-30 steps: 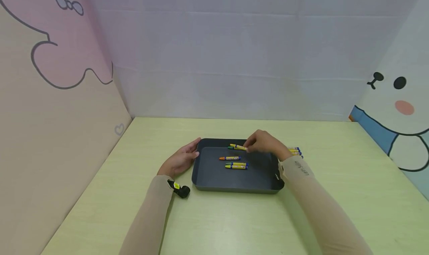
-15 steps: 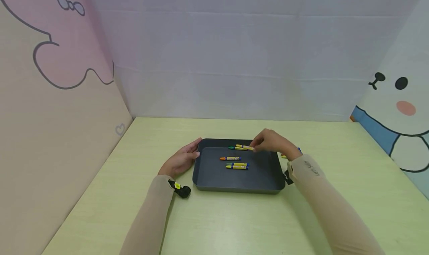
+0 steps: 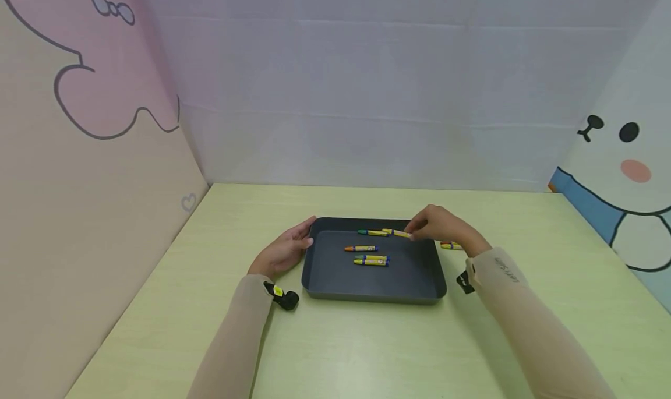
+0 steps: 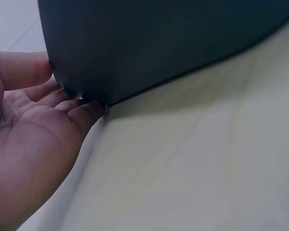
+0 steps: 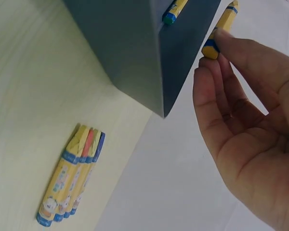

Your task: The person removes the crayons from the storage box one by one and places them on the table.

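Note:
My right hand [image 3: 437, 223] pinches a yellow-wrapped crayon [image 3: 398, 233] by its blue-banded end, over the back right part of the dark grey tray [image 3: 409, 279]. In the right wrist view that crayon [image 5: 225, 24] sits between thumb and fingertips. My left hand [image 3: 283, 250] holds the tray at its left side, thumb at the rim and fingers toward the back corner. The left wrist view has the fingertips against the tray's wall [image 4: 135, 43] and lower edge. Inside the tray lie a green crayon [image 3: 373, 233], an orange crayon [image 3: 362, 249] and two crayons side by side [image 3: 372, 260].
Several crayons [image 5: 72, 178] lie in a row on the table just right of the tray, partly hidden by the right hand in the head view. The pale wooden table [image 3: 341, 346] ends at a white cloth wall [image 3: 335, 148]; printed panels stand at both sides.
My right hand has moved to the right with the pinched crayon, from over the green crayon to its right. The left hand and the tray have hardly moved.

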Motion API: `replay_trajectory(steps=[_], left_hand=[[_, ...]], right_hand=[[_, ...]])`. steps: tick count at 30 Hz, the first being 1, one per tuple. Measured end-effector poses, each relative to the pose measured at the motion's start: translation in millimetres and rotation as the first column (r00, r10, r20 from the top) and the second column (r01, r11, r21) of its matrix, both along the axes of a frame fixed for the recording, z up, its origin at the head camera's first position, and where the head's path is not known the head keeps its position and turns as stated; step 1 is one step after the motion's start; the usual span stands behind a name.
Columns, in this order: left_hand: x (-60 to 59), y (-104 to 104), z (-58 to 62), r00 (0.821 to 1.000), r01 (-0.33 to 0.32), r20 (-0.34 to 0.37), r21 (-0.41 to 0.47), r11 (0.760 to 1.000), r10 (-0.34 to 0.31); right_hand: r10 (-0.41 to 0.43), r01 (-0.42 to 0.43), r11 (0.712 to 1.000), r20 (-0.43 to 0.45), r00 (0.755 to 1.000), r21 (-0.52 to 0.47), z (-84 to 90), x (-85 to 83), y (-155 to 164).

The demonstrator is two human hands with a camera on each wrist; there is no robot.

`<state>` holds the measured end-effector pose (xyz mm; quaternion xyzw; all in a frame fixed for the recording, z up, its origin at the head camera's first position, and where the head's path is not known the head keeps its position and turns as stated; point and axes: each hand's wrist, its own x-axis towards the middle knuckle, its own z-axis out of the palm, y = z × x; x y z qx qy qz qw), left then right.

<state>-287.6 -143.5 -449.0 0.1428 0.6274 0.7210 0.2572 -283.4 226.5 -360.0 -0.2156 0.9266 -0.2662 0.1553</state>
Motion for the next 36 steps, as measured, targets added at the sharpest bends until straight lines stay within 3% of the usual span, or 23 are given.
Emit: replay_trajectory(steps=[21,36], left_hand=[[2.7,-0.2,1.8,1.0,0.001,-0.01,0.003,1.0,-0.001],[3.3,-0.1,4.2,1.0,0.007,-0.012,-0.027,1.0,-0.007]], right_hand=[[0.012,-0.013,1.0,0.032,0.999,0.027,12.0,10.7,28.2],[-0.02,0.02,1.0,0.012,1.0,0.014,7.3,13.3,50.8]])
